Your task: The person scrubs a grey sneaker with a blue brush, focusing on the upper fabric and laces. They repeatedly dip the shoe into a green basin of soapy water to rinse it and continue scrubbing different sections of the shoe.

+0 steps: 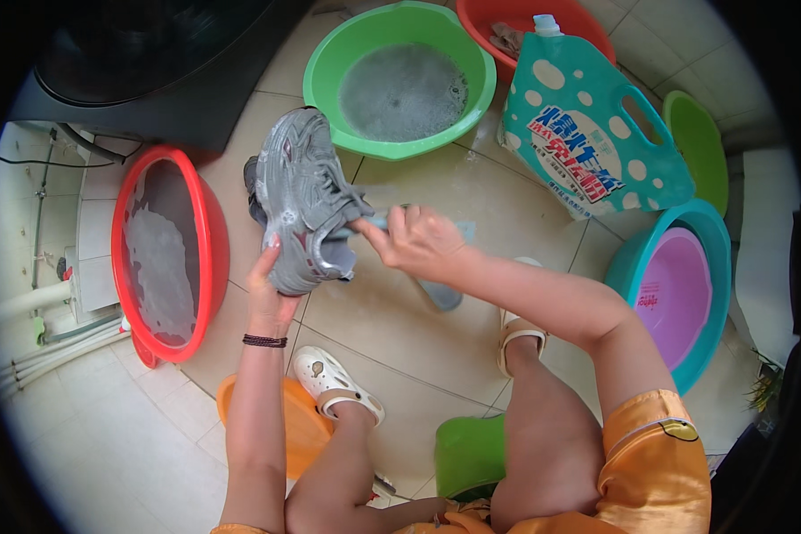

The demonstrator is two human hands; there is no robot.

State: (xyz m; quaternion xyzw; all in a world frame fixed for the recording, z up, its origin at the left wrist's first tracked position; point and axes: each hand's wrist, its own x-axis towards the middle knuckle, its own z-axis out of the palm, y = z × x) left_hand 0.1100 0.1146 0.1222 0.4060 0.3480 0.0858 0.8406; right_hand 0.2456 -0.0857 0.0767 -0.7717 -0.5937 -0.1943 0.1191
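Note:
A wet grey lace-up sneaker (300,193) is held up in front of me, toe pointing away, with suds on its upper. My left hand (270,284) grips it from below near the heel, thumb on the side. My right hand (420,240) is closed around a light blue tool (378,222), probably a brush, against the shoe's collar and tongue. Blur and my fingers hide most of that tool. On the floor beneath my right hand lies a grey insole (442,294). Part of another dark shoe (252,190) shows behind the sneaker.
A green basin (324,127) of sudsy water stands ahead, a red basin (217,247) with foamy water at left. Ahead right are a teal detergent bag (574,87) and another red basin (470,20). Nested teal (624,267) and pink basins (681,300) sit right; an orange basin (304,427) lies by my left leg.

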